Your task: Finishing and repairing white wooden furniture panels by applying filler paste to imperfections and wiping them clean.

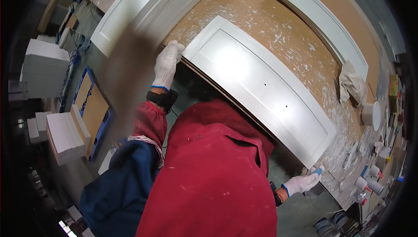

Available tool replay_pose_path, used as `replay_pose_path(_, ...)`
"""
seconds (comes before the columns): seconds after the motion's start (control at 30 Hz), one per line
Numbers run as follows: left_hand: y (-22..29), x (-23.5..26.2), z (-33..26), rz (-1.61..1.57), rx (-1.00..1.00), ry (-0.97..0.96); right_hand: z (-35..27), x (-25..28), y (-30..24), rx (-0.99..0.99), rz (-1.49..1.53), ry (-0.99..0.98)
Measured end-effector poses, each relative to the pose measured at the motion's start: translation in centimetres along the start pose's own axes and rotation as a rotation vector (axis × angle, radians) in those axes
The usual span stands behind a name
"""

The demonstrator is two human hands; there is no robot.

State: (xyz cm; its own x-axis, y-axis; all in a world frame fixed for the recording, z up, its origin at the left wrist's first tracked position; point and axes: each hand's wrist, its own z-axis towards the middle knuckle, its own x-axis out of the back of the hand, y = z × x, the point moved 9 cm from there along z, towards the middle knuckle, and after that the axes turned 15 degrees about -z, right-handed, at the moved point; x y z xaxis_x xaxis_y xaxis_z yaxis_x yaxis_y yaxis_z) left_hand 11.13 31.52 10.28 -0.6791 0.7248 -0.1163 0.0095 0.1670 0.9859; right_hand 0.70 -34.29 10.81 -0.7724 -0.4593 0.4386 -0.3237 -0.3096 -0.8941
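Observation:
A white drawer front (261,78) with a recessed middle and two small dark holes lies on the paint-flecked worktable, along the table's near edge. My left hand (167,65), in a white knit glove, has its fingers curled at the left end of this drawer front; the fingertips are partly hidden. At the opposite near corner is my right hand (302,183), gloved the same way. Its fingers close around a small blue piece (318,171), too small to identify, which sits close against the corner.
Another long white panel (322,19) lies across the table, with a crumpled cloth (352,83) and a white tub (371,115) near its end. Bottles (370,182) stand at the far right. Blurred white panels (143,10) and stacked white boards (67,134) are at left.

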Motion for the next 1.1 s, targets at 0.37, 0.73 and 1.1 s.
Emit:
replay_pose_path(0.37,-5.0,1.9,-2.7,0.043,0.422,-0.097,0.4,-0.1,-2.7,-0.012,-0.131,0.016)
replay_pose_path(0.73,-3.3,-2.7,-4.7,-0.310,0.748,-0.639,2.7,0.9,0.3,0.005,0.043,-0.050)
replay_pose_path(1.1,8.7,-5.6,-12.6,-0.528,0.698,-0.650,4.6,1.2,3.5,-0.279,0.389,-0.087)
